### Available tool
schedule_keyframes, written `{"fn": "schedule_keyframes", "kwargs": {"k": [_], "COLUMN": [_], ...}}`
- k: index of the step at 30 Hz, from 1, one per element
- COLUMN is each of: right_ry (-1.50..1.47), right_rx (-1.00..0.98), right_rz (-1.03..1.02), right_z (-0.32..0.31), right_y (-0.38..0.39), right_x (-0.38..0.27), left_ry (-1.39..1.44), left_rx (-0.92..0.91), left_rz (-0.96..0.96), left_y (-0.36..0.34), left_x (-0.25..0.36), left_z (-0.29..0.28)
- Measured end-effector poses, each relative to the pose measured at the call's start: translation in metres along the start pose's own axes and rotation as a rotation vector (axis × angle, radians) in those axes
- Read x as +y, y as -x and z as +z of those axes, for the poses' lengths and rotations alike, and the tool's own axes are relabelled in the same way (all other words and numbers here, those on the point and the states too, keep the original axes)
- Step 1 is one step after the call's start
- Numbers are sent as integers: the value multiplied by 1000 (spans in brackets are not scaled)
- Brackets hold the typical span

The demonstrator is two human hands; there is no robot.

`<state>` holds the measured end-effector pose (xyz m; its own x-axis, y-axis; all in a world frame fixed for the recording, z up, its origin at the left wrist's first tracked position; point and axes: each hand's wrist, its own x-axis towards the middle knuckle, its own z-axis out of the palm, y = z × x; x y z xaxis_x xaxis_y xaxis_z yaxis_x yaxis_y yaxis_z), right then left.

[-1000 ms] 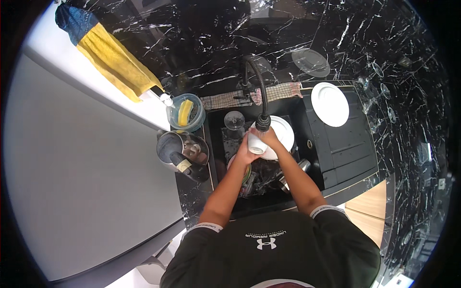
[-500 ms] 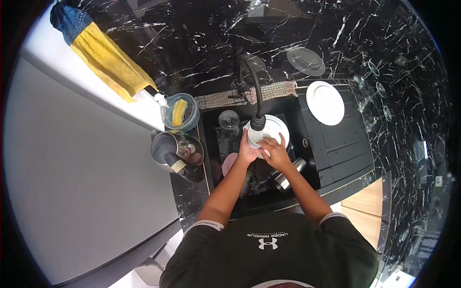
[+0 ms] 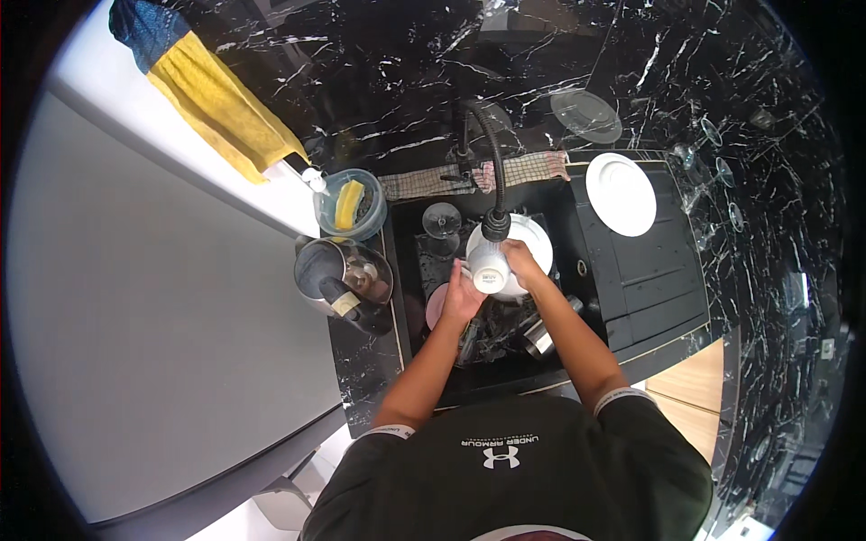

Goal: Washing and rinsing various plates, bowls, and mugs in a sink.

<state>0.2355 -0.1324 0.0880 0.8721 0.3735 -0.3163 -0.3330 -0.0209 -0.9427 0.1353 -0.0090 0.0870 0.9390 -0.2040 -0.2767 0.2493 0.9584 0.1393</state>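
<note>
A white cup point(image 3: 490, 269) is tilted under the black flexible faucet point(image 3: 495, 224), its base toward me, with water running on it. My left hand point(image 3: 463, 295) is closed at the cup's handle side. My right hand point(image 3: 522, 261) grips the cup from the right, its fingertips partly hidden behind it. Beneath the cup, in the black sink point(image 3: 451, 383), sits a white plate point(image 3: 538, 236). A clear stemmed glass point(image 3: 442, 221) stands left of the plate. Near my left wrist lies a pink dish point(image 3: 436, 305); a metal cylinder point(image 3: 539, 341) lies below my right forearm.
Another white plate point(image 3: 621, 194) rests on the ribbed drainboard point(image 3: 649, 279) at right. Left of the sink stand a tub with a yellow sponge point(image 3: 349, 206) and a metal pot point(image 3: 317, 270). A checked cloth point(image 3: 532, 168) lies behind the sink; a yellow towel point(image 3: 221, 104) hangs at upper left.
The cup has turned over so its base now faces me. My right hand has shifted from the cup's front to its right side. The whole view has shifted slightly.
</note>
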Motion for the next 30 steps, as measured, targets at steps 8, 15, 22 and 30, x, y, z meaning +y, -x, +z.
{"fn": "schedule_keyframes", "kwargs": {"k": [8,15,22,30], "right_ry": [-643,-762,-651,-1122], "right_rx": [-135,-135,-94,-318], "right_rz": [435,462,441,216], "right_z": [-2,-8,-5,-4], "right_y": [2,13,28,8], "right_x": [3,10,-15,17], "left_ry": [-288,-442,-1606,-2278], "left_rx": [29,59,120,-132], "left_rz": [-10,-75,91,624], "left_y": [-8,-26,-36,0], "left_x": [9,11,9,-5], "left_z": [3,19,28,72]}}
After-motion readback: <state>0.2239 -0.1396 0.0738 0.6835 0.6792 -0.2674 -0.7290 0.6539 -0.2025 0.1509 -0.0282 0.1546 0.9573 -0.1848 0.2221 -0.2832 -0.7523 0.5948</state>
